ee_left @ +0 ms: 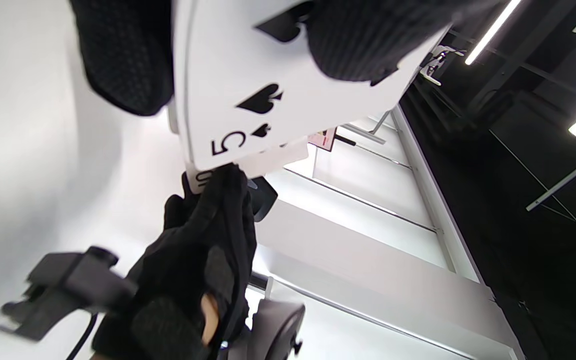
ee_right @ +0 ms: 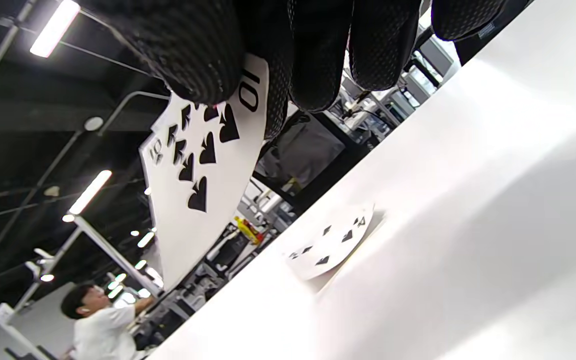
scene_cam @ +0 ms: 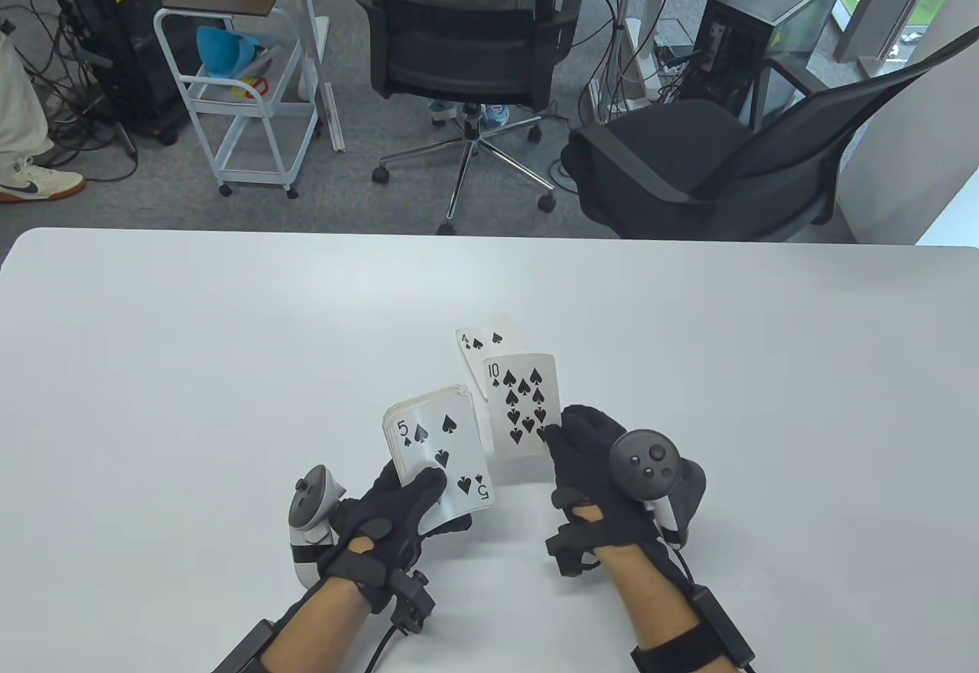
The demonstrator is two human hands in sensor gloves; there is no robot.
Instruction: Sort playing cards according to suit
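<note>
On the white table [scene_cam: 229, 367], near its front edge, the left hand [scene_cam: 390, 512] gripped a face-up deck [scene_cam: 437, 451], thumb across the five of spades on top. Just right, the right hand [scene_cam: 593, 474] pinched a ten of spades [scene_cam: 522, 398] above the table. Farther off lay a four of spades [scene_cam: 480, 342].

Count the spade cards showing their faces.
3: the 5 of spades tops the deck in the left hand, the 10 of spades is in the right hand, the 4 of spades lies on the table. Others may be hidden.
</note>
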